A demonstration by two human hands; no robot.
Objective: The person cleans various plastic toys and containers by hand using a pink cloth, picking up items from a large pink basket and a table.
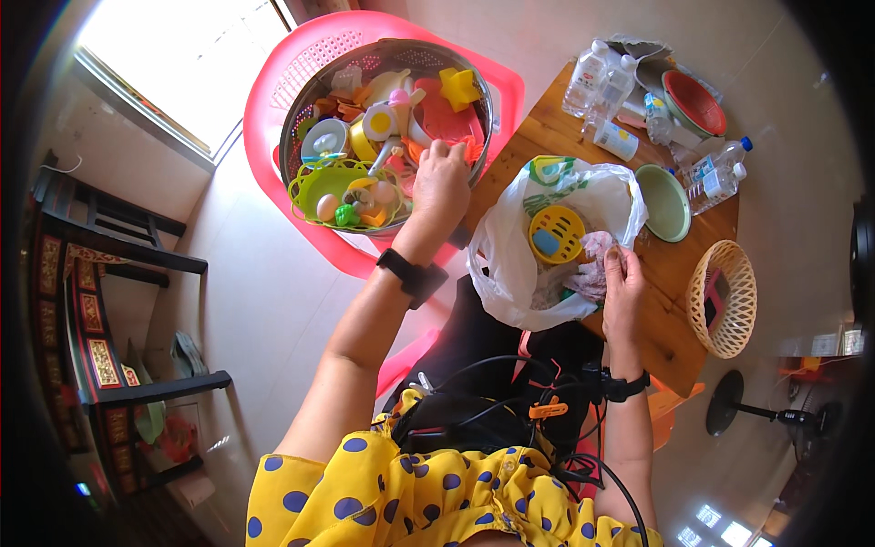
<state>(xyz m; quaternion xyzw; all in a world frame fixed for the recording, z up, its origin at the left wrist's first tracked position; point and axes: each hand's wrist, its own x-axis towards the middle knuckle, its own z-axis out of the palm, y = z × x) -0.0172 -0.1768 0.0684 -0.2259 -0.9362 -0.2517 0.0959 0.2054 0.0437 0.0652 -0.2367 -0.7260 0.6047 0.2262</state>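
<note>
My left hand (442, 180) reaches over the right side of a large metal colander (285, 137) full of toy kitchen pieces. Its fingers are curled down among the toys, next to an orange piece (472, 149); whatever they grip is hidden. A green openwork basket (305, 205) with toy eggs lies at the colander's near side. With my right hand (623, 296) I pinch a crumpled pinkish-grey cloth (594, 264) at the right rim of a white plastic bag (506, 273). Inside the bag sits a round yellow slotted toy basket (547, 221) with a blue piece in it.
The colander rests on a pink plastic chair (269, 100). A wooden table (538, 118) bears clear bottles (588, 77), a red bowl (694, 102), a green bowl (670, 205) and a woven basket (729, 314). Black cables (510, 360) cross my lap. A dark carved chair (109, 365) stands left.
</note>
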